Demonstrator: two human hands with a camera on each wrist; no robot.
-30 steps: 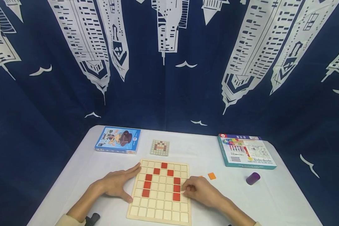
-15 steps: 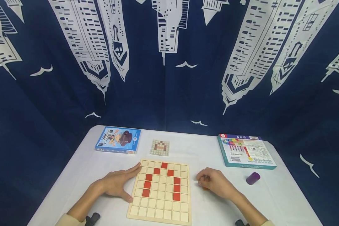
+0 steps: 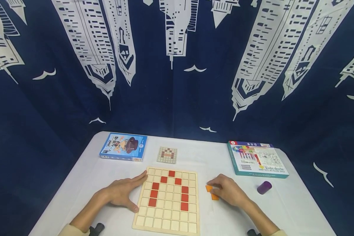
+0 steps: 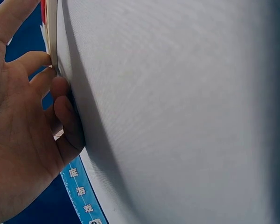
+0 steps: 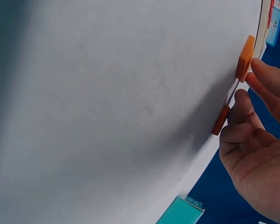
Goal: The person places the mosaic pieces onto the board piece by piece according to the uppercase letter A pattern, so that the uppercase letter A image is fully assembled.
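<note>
A pale wooden grid board (image 3: 167, 212) lies at the front of the table, with several red square tiles (image 3: 185, 198) set in its cells. My left hand (image 3: 119, 192) rests on its left side, fingers spread, fingertips and thumb touching the edge. To the board's right, the thumb and index finger of my right hand (image 3: 228, 190) are around an orange square tile (image 3: 208, 188), apparently pinching it. A second orange tile (image 3: 214, 197) lies just below the fingers. In the right wrist view, one orange tile (image 5: 245, 58) is at the fingertips and another (image 5: 220, 121) is beside the curled fingers.
A small pattern card (image 3: 167, 155) lies beyond the board. At the back left lies a blue box (image 3: 124, 146), at the back right a teal-edged box (image 3: 257, 159). A purple cylinder (image 3: 264, 187) sits on its side near the right hand. Behind hangs a dark blue curtain (image 3: 153, 98).
My right hand has moved from the board's right edge rightward to the orange tiles, then its fingers have shifted around one. The left hand stays at the board's edge.
</note>
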